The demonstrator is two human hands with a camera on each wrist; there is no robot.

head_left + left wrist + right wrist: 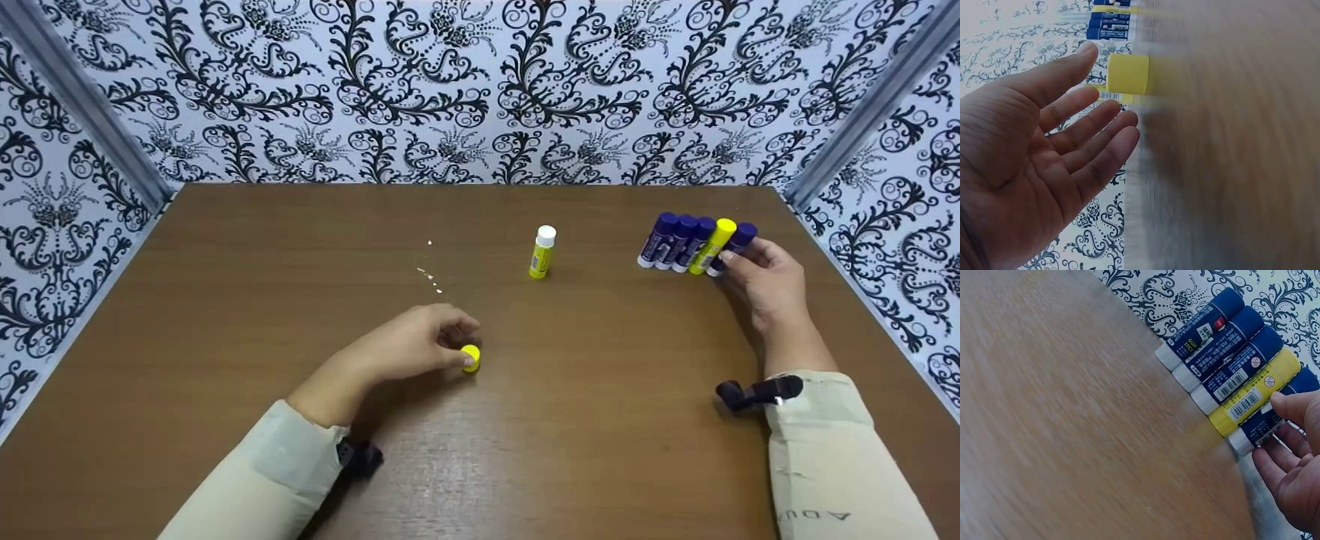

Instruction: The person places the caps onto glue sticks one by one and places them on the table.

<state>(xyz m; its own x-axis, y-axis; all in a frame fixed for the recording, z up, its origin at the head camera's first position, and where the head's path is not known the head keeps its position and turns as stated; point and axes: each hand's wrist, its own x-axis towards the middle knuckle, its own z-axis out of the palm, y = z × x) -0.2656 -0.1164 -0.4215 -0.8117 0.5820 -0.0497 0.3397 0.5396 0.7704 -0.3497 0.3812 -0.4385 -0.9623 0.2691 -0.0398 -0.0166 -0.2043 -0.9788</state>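
My left hand [405,343] is low over the middle of the table with its fingers spread loosely. Its thumb is beside a small yellow cap [472,351] standing on the wood; in the left wrist view the cap [1129,74] sits just past the thumb tip, and contact is hard to tell. At the right, my right hand [776,283] pinches the end blue glue stick [1258,430] of an upright row between thumb and fingers. Beside that stick stand a yellow glue stick [712,246] and several blue glue sticks [677,241], side by side.
A yellow glue stick with a white cap [541,252] stands alone at the table's middle back. Small white bits [430,277] lie left of it. Patterned walls [480,90] border the brown table [555,450] at the back and sides.
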